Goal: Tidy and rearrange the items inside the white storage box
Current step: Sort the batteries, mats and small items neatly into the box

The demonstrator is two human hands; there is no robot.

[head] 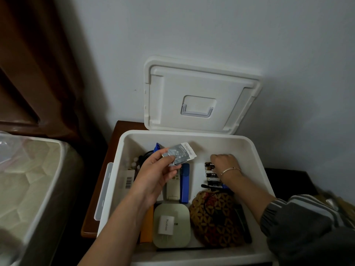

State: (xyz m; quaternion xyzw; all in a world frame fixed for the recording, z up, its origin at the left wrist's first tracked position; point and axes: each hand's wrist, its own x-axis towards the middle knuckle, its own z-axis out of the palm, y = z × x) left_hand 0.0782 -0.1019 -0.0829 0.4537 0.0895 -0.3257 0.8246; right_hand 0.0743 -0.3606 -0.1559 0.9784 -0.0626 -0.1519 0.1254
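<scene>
The white storage box (192, 134) stands open, its lid (199, 96) leaning against the wall behind. My left hand (155, 169) holds a small silver packet (182, 153) above the box's left half. My right hand (224, 162) reaches down into the back right of the box, fingers curled beside a row of dark batteries (211, 176); whether it grips anything is hidden. Inside lie a blue stapler (184, 181), a white remote (172, 186), a white charger (166, 224) on a pale green case (184, 214), a woven patterned pouch (215, 217), and an orange item (147, 225).
The box sits on a brown wooden nightstand (92, 208) against a pale wall. A bed with a covered mattress (28, 179) lies to the left. Small white bottles (134, 163) and a barcode-labelled box (129, 181) fill the box's left side. A dark object (288, 179) stands to the right.
</scene>
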